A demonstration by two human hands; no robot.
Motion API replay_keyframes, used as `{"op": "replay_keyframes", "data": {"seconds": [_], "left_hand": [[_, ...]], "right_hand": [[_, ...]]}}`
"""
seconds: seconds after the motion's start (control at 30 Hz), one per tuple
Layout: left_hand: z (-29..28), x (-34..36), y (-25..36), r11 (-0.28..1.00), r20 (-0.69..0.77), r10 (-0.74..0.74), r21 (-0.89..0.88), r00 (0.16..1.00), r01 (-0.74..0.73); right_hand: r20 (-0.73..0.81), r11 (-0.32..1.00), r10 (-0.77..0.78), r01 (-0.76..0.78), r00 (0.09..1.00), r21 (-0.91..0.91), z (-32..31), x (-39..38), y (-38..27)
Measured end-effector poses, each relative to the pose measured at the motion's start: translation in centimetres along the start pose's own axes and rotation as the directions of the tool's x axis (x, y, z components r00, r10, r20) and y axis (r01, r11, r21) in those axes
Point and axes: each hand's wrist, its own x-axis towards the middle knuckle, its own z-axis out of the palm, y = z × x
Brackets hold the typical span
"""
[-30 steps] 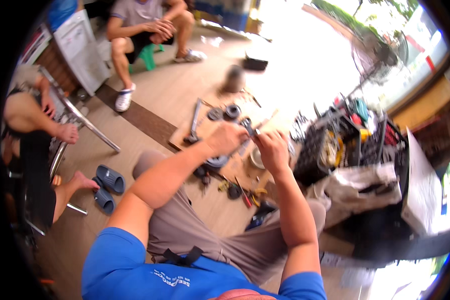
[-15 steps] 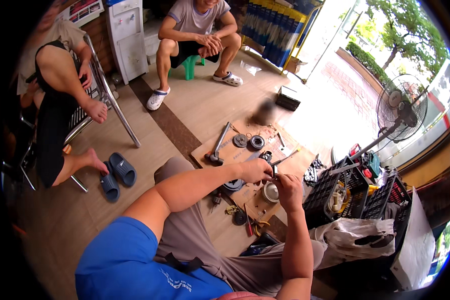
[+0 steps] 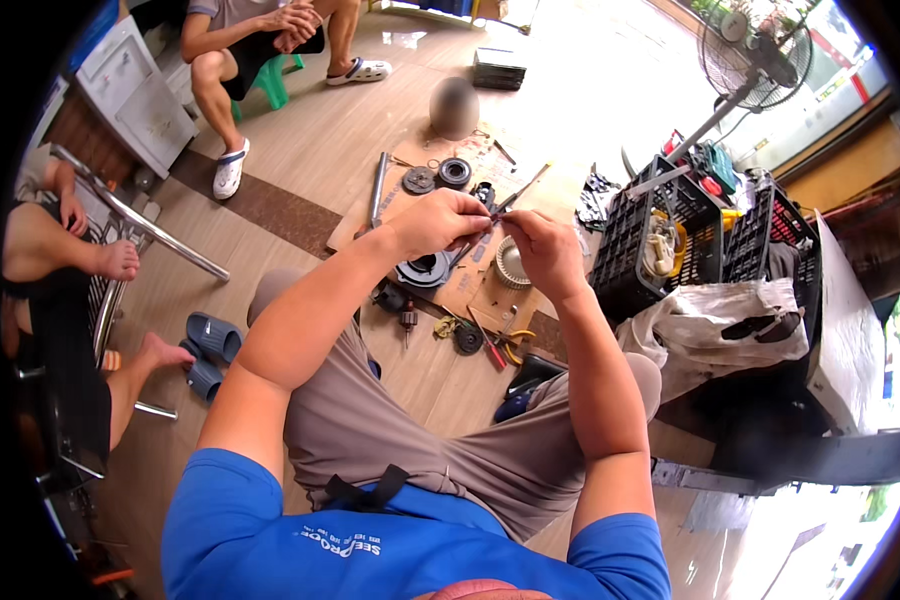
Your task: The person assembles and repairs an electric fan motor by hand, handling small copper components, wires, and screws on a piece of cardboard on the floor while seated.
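My left hand (image 3: 442, 222) and my right hand (image 3: 548, 250) meet in front of me, above a cardboard sheet (image 3: 475, 298) on the floor. Thumb and fingers of each are pinched together on a small dark piece (image 3: 496, 214), mostly hidden by the fingertips and too small to name. Below my left hand lies a round grey housing (image 3: 425, 270). A pale finned wheel (image 3: 511, 262) sits beneath the gap between my hands, beside the right one. Beyond them are two round parts, a flat disc (image 3: 418, 180) and a dark ring (image 3: 454, 173), plus a metal tube (image 3: 380, 188).
Nearer me lie a chuck-like part (image 3: 409, 318), a red-handled tool (image 3: 495, 353) and yellow-handled pliers (image 3: 517, 345). Black crates (image 3: 655, 245) with a white cloth (image 3: 710, 325) stand on the right, below a fan (image 3: 755, 60). Seated people and blue slippers (image 3: 210, 345) are on the left.
The view has tilted down and turned, so more of my lap shows. Both hands stay pinched together at the small piece, with both forearms now fully in view.
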Motion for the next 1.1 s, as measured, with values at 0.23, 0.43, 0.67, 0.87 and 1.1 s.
{"op": "replay_keyframes", "data": {"seconds": [0.23, 0.43, 0.67, 0.87, 1.1], "left_hand": [[0.9, 0.5, -0.3, 0.974, -0.226, 0.088, 0.224, 0.97, -0.036], [1.7, 0.5, -1.0, 0.613, -0.217, 0.43, 0.783, 0.876, -0.107], [1.8, -0.1, -1.4, 0.191, 0.107, 0.361, 0.964, 0.926, -0.186], [1.1, -1.0, -0.6, 0.284, 0.269, 0.275, 0.894, 0.923, -0.346], [1.3, -1.8, 0.2, 0.586, 0.098, 0.511, 0.687, 0.854, -0.43]], "right_hand": [[0.059, 0.984, 0.013, -0.002, 0.998, -0.176, 0.5, 0.3, -0.4], [0.19, 0.943, -0.012, 0.074, 0.982, -0.324, 1.2, 0.2, -0.1], [0.392, 0.97, -0.02, 0.112, 0.92, -0.214, 0.5, 0.2, 1.4], [0.409, 0.992, 0.051, -0.095, 0.911, 0.088, -0.6, 0.2, 1.4], [0.36, 0.835, 0.193, -0.345, 0.913, 0.428, 0.5, -0.2, 1.9]]}}
